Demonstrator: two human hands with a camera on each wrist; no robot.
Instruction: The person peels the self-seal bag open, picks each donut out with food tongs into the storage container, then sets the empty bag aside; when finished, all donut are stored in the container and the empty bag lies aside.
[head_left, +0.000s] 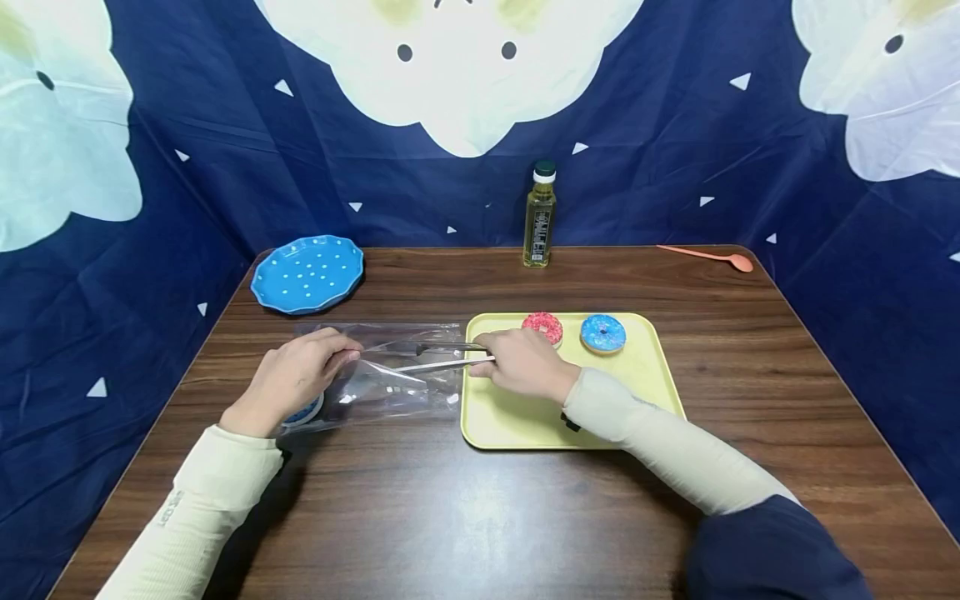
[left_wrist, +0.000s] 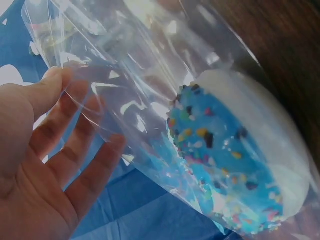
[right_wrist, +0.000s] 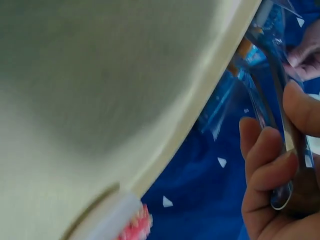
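Note:
My left hand (head_left: 296, 375) pinches the edge of a clear plastic bag (head_left: 408, 404) between thumb and fingertips. Inside the bag, partly under that hand, is a doughnut with blue icing and coloured sprinkles (left_wrist: 225, 155). My right hand (head_left: 525, 364) grips metal tongs (head_left: 453, 364), whose arms point left into the bag. In the right wrist view, an orange-brown and blue item shows by the far end of the tongs (right_wrist: 277, 75); whether they hold it, I cannot tell. Below the right hand lies a yellow tray (head_left: 517, 421) with a pink doughnut (head_left: 551, 323) and a blue doughnut (head_left: 603, 333).
A blue dotted plate (head_left: 307, 275) sits at the table's back left. Near the back edge stands an oil bottle (head_left: 539, 218) with a dark green cap. An orange spoon (head_left: 738, 262) lies at the back right corner of the wooden table (head_left: 480, 525). Blue cloth hangs around the table.

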